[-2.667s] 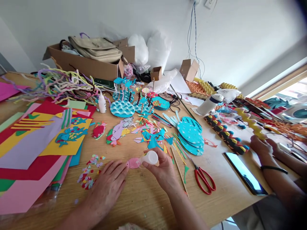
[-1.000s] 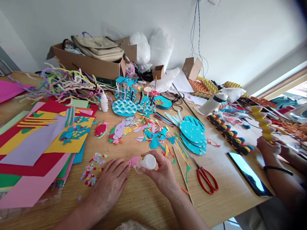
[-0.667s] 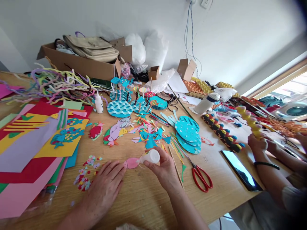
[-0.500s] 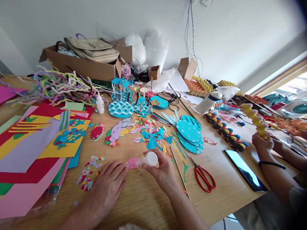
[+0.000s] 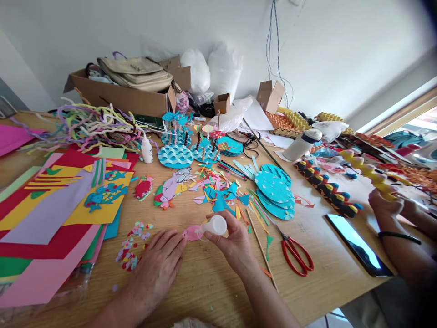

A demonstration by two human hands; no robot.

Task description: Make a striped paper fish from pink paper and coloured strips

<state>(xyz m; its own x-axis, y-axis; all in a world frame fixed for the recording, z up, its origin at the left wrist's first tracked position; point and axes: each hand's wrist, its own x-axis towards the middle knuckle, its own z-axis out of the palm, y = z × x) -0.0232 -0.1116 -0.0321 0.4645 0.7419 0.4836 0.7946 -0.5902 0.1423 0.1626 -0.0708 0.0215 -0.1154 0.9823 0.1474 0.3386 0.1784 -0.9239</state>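
Observation:
My right hand (image 5: pixel 234 241) grips a white glue bottle (image 5: pixel 215 226), tilted with its base toward me and its nozzle end over a pink paper fish (image 5: pixel 194 233). My left hand (image 5: pixel 160 257) lies flat on the table, its fingertips at the head end of that fish. Small round paper confetti (image 5: pixel 131 255) is scattered left of my left hand. Beyond the fish lie paper scraps (image 5: pixel 221 191) and a pile of cut-out paper fish (image 5: pixel 170 189). To the right of my right hand is a thin wooden stick (image 5: pixel 261 248).
Red-handled scissors (image 5: pixel 297 257) and a phone (image 5: pixel 357 246) lie to the right, near another person's hands (image 5: pixel 385 205) holding a yellow craft piece. Coloured paper sheets (image 5: pixel 41 278) cover the left. Blue discs (image 5: pixel 275 184), a second glue bottle (image 5: pixel 146 150) and pipe cleaners (image 5: pixel 88 123) stand farther back.
The whole view has shifted slightly, so things appear farther right. Both my hands keep nearly the same positions on the fish and bottle.

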